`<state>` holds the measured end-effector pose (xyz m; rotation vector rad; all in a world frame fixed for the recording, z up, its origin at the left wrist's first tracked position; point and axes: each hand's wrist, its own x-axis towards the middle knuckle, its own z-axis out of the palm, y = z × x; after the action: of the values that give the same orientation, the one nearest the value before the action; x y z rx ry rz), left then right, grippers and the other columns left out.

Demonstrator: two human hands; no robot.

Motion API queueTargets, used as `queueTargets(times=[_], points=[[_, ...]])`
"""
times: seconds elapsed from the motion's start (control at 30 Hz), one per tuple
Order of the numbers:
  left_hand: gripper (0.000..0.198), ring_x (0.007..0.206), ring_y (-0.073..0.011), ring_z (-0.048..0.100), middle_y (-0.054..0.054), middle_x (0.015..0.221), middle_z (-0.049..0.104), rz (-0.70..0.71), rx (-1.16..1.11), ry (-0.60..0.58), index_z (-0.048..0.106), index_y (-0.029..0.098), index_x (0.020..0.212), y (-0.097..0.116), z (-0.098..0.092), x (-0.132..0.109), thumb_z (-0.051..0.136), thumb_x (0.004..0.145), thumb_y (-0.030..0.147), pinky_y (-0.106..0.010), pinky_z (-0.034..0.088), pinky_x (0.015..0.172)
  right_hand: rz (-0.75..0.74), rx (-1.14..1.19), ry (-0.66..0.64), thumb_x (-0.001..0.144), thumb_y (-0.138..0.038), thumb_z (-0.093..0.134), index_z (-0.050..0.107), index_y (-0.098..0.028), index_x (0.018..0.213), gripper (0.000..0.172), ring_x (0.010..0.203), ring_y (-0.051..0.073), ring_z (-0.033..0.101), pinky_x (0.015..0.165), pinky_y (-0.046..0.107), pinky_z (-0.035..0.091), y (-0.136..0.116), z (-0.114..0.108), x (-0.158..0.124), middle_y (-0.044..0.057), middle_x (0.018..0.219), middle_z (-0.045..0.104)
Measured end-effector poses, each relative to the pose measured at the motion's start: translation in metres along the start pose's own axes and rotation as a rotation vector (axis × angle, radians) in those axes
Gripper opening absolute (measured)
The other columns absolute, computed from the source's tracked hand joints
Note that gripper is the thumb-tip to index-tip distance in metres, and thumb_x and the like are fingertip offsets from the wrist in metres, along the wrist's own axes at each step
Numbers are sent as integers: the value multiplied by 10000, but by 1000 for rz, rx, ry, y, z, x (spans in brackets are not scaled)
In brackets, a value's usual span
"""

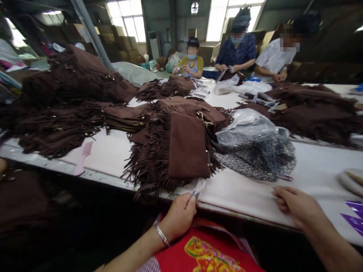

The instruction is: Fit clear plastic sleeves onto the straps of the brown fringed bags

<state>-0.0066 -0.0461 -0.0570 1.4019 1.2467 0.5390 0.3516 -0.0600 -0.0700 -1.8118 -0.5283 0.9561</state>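
At the table's front edge my left hand (181,213) is closed in a pinch on a small piece of clear plastic (200,186). A brown fringed bag (187,147) lies flat just beyond it, gold zip and clasp along its right side. My right hand (295,206) hovers over the pale tabletop to the right, its fingers curled and thumb against them; whatever they may hold is too small to make out. Between and beyond my hands sits a black-and-white speckled cloth bundle (255,155), partly under a clear plastic bag (248,124).
Piles of brown fringed bags (79,75) cover the left side, more (317,113) the right. A pink comb (83,158) lies near the front edge. A roll of tape (351,179) is at far right. Several co-workers (235,49) work across the table.
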Motion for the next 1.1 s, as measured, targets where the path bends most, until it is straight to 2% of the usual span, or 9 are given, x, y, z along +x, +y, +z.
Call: queueTargets(times=[0.07, 0.2, 0.33, 0.5, 0.8, 0.87, 1.0, 1.03, 1.1], points=[[370, 528, -112, 393, 27, 565, 446, 52, 109, 22, 451, 193, 656, 2, -1, -1, 348, 934, 415, -239, 287, 511, 99, 86, -183, 602, -343, 761, 597, -160, 659, 252, 410, 54, 359, 374, 190, 221, 6, 26, -40, -15, 564, 530], [333, 555, -124, 424, 5, 600, 492, 161, 309, 64, 432, 198, 659, 3, 2, -1, 340, 944, 343, -255, 299, 542, 64, 69, -610, 714, -386, 716, 626, -148, 749, 256, 479, 52, 371, 444, 189, 252, -9, 91, -111, -13, 617, 560], [295, 613, -152, 515, -49, 689, 592, 247, 482, 90, 507, 180, 745, 0, 3, -5, 326, 951, 288, -276, 329, 580, 22, -30, -784, 710, -416, 699, 608, -148, 716, 283, 474, 58, 342, 448, 202, 234, -25, 141, -134, -38, 561, 520], [333, 620, -187, 587, -95, 723, 648, 295, 689, 106, 549, 165, 813, -7, 0, -10, 278, 967, 282, -292, 348, 550, -96, -214, -736, 718, -426, 665, 580, -156, 632, 295, 528, 95, 421, 511, 225, 318, -15, 167, -129, -35, 547, 516], [272, 598, -240, 638, -109, 720, 645, 406, 972, 77, 558, 137, 858, -10, 1, -10, 294, 921, 151, -313, 448, 489, -212, -499, -469, 702, -460, 624, 545, -184, 562, 320, 501, 116, 429, 496, 242, 322, -8, 174, -131, -38, 489, 496], [256, 580, -244, 643, -103, 708, 645, 401, 976, 121, 554, 129, 898, -9, 2, -12, 300, 918, 149, -316, 455, 468, -232, -511, -454, 714, -460, 609, 534, -188, 563, 320, 499, 116, 434, 499, 243, 331, -8, 175, -131, -37, 489, 494], [371, 586, -234, 654, -99, 736, 672, 445, 947, 274, 403, 53, 1265, -13, 2, -15, 351, 915, 163, -313, 479, 485, -218, -472, -468, 739, -449, 580, 511, -195, 562, 317, 467, 108, 429, 476, 239, 333, -7, 178, -132, -41, 472, 484], [398, 601, -228, 656, -98, 750, 675, 473, 939, 282, 372, 56, 1296, -14, 1, -15, 358, 910, 154, -310, 486, 504, -213, -459, -475, 740, -445, 582, 502, -196, 559, 318, 455, 103, 424, 466, 235, 329, -7, 178, -132, -44, 464, 478], [297, 614, -212, 650, -89, 748, 668, 492, 907, 264, 465, 95, 1180, -15, 0, -14, 352, 909, 147, -301, 486, 530, -162, -409, -506, 741, -455, 587, 497, -196, 575, 320, 426, 94, 408, 438, 226, 316, -5, 178, -133, -53, 442, 463]])
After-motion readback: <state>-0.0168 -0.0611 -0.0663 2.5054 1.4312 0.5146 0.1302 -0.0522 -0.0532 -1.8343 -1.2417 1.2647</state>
